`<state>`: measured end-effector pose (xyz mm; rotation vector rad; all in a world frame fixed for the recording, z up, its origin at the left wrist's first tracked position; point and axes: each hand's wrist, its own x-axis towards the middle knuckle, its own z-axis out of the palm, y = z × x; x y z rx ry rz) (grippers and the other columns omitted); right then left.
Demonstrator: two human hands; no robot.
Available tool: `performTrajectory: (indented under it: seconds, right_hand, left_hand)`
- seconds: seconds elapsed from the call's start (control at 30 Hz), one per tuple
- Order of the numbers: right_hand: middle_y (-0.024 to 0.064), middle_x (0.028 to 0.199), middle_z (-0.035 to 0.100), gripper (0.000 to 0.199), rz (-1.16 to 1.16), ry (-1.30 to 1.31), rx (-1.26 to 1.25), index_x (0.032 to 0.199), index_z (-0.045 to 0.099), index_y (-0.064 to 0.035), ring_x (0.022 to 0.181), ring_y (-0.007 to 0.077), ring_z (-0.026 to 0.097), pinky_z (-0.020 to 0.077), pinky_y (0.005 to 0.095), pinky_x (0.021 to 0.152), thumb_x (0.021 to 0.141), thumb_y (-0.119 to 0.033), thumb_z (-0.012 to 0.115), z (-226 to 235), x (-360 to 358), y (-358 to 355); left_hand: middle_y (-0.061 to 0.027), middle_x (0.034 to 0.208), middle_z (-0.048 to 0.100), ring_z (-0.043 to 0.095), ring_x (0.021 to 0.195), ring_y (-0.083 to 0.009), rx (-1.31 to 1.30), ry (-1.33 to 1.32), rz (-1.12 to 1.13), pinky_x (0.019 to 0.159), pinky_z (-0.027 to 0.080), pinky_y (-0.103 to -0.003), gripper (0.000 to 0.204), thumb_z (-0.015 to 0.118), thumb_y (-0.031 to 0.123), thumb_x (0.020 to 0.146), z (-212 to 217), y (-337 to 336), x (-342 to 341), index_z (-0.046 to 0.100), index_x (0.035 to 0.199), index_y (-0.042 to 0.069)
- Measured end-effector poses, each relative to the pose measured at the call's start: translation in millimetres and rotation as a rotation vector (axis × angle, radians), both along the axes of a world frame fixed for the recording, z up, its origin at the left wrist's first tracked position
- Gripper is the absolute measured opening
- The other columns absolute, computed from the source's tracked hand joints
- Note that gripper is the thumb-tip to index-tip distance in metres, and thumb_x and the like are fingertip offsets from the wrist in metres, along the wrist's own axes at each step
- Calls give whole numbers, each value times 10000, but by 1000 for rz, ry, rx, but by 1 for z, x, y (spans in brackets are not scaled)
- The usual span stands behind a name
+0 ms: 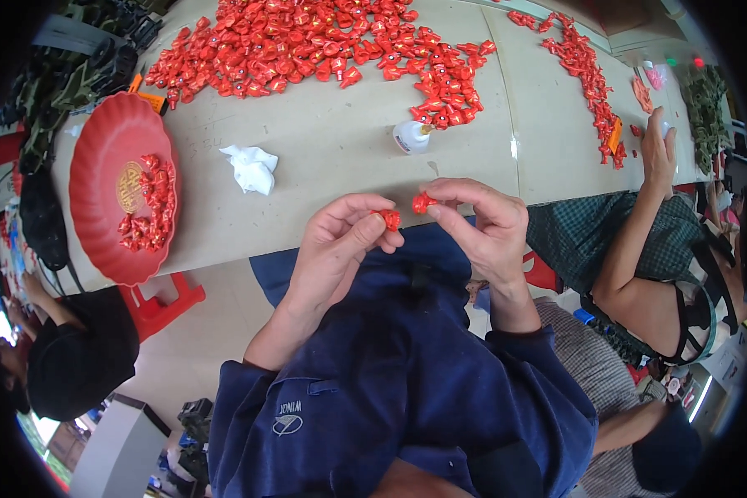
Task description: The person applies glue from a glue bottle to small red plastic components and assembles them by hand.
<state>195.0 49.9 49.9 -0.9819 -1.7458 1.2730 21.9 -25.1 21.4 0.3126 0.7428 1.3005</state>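
Observation:
Between thumb and fingers, my left hand (340, 245) pinches a small red figurine piece (389, 219). My right hand (483, 222) pinches another small red piece (423, 202) at its fingertips. The two pieces are held apart, a short gap between them, in front of the table edge. Just beyond my hands stands a small white bottle (411, 137) with a brownish tip. Past it spreads a large heap of red figurine pieces (307, 41) with gold details. What exactly the pieces depict is too small to tell.
A red scalloped tray (87, 183) holding several red pieces lies at the left of the table (332, 141). A crumpled white tissue (251, 168) sits beside it. More red pieces (585, 75) form a strip at the right, near another person's hand (659, 158). A red stool (162, 307) stands below.

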Motion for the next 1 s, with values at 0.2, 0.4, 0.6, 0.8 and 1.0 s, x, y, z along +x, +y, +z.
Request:
performTrajectory:
  seconds: [0.2,0.4,0.6,0.8,1.0]
  right_hand:
    - [111,841,663,172,133,-56,154,869,658,-4,764,219,650,505,282,670,702,36,653,4,-1,3]
    - [119,844,657,186,192,-116,326,860,663,-11,771,240,648,510,299,668,678,28,655,3,-1,3]
    - [131,848,653,190,198,-127,398,856,664,0,761,248,646,512,298,649,668,29,665,5,-5,-1]
    - [141,843,653,187,161,-37,263,844,670,16,722,228,643,511,281,627,661,57,668,4,-5,-6]
    - [123,835,655,178,142,-2,187,847,671,-1,713,209,639,502,263,601,676,50,672,6,-4,-7]
  left_hand:
    - [-111,873,624,609,760,-156,-39,-83,-41,685,495,-255,206,543,77,871,-3,1,1,552,1052,-20]
    - [-116,875,630,613,743,-154,-14,-9,-51,669,504,-250,192,557,73,862,-2,1,2,565,1027,-23]
    - [-116,857,629,610,735,-159,-17,-5,-26,667,499,-259,186,561,71,857,-1,0,2,566,1015,-27]
    - [-117,820,630,605,717,-164,9,29,0,657,492,-263,184,573,75,847,-1,-1,1,572,999,-29]
    - [-130,827,635,610,712,-164,11,51,-28,657,500,-264,166,583,40,830,0,-1,1,574,978,-34]
